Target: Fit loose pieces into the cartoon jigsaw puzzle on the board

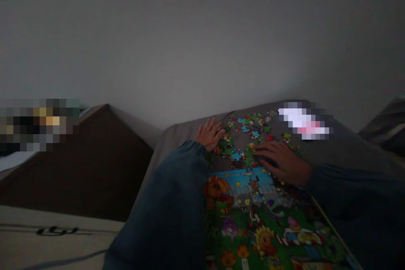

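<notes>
A colourful cartoon jigsaw picture (259,219) lies on a grey-brown surface (177,139) in front of me. Beyond it, several loose puzzle pieces (249,128) are scattered in a heap. My left hand (209,134) lies flat at the left edge of the loose pieces, fingers stretched out and touching them. My right hand (283,161) rests palm down on the pieces at the top edge of the picture, fingers spread toward the left. Both arms wear dark blue sleeves. The room is dim.
A plain grey wall fills the upper half of the view. A dark brown cushion or furniture block (95,160) stands to the left. A pale surface with a dark cable (57,231) is at the lower left. A white and pink object (305,122) lies behind the pieces.
</notes>
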Action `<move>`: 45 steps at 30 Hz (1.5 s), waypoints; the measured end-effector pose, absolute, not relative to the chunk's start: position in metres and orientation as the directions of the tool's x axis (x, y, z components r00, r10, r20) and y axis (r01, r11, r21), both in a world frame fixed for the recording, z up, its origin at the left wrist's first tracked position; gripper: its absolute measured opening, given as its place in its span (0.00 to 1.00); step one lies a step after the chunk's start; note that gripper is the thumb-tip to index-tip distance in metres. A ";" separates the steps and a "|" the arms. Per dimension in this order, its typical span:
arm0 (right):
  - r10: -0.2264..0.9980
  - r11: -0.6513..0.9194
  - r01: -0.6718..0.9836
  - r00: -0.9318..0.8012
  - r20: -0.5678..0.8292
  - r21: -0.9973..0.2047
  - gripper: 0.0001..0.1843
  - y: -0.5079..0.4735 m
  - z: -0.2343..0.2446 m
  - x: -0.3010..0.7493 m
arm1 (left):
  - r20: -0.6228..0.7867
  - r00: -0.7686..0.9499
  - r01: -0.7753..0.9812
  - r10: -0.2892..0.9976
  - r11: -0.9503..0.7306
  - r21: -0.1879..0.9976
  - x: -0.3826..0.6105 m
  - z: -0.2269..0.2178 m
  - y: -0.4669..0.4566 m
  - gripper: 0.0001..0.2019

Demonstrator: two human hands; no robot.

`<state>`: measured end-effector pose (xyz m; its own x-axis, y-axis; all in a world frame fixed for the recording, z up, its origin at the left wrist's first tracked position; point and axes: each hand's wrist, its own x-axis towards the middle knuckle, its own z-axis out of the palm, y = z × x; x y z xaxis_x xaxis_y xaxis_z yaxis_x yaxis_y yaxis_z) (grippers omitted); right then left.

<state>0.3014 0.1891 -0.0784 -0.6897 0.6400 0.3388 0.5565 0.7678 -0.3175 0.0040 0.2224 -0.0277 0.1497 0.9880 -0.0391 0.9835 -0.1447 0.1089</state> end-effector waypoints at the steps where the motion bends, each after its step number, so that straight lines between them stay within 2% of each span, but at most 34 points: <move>1: 0.639 0.769 0.555 -0.690 0.341 -0.317 0.17 0.189 -0.078 0.301 | -0.049 0.132 0.987 0.990 -0.127 0.099 -0.002 -0.028 0.219 0.32; 5: 0.644 0.765 0.559 -0.684 0.342 -0.321 0.18 0.188 -0.077 0.301 | -0.094 0.093 0.994 0.991 -0.087 0.060 -0.023 -0.041 0.197 0.35; 11: 0.653 0.757 0.559 -0.677 0.340 -0.339 0.19 0.187 -0.074 0.299 | -0.103 0.093 0.996 0.990 -0.090 0.025 -0.029 -0.058 0.176 0.34; 32: 0.650 0.759 0.565 -0.686 0.326 -0.323 0.19 0.189 -0.082 0.303 | -0.096 0.101 0.995 0.990 -0.102 -0.006 -0.013 -0.054 0.142 0.33; 40: 0.653 0.757 0.571 -0.688 0.316 -0.319 0.19 0.188 -0.079 0.302 | -0.076 0.134 0.991 0.988 -0.134 0.004 0.000 -0.049 0.145 0.29; 45: 0.656 0.754 0.572 -0.677 0.334 -0.322 0.18 0.188 -0.080 0.301 | -0.061 0.146 0.989 0.987 -0.146 0.011 -0.001 -0.050 0.145 0.31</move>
<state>0.3012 0.1879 -0.0798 -0.6771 0.6560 0.3336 0.5719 0.7543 -0.3224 -0.0008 0.1453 -0.0504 0.1464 0.9874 -0.0605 0.9892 -0.1460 0.0107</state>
